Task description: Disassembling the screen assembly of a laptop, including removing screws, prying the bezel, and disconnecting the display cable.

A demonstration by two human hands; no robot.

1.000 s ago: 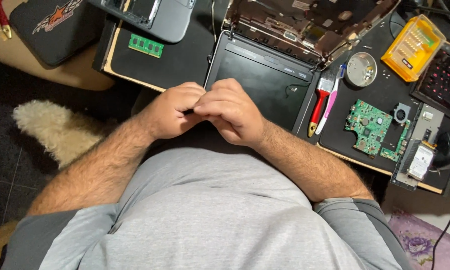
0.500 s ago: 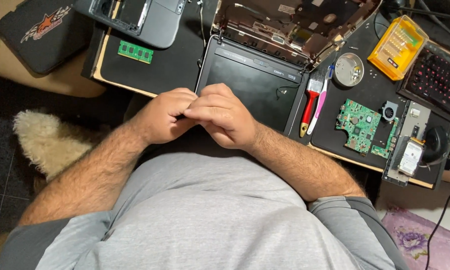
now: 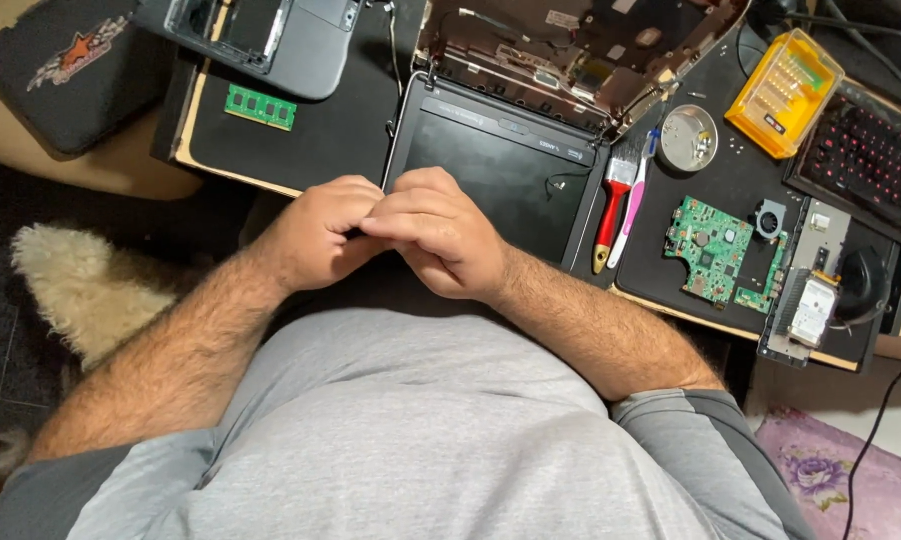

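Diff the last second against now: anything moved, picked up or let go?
Barely anything. The left hand and right hand stay pressed together, fingertips meeting in front of the dark laptop lid; what they pinch, if anything, is hidden. Only the view drifted a little. The red-handled brush, green circuit board, memory stick and yellow case lie unchanged.

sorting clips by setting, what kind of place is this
Likely a home electronics repair desk: an opened laptop lies with its parts spread around, a bare green circuit board and a yellow screwdriver bit case beside it, and a fluffy rug below.
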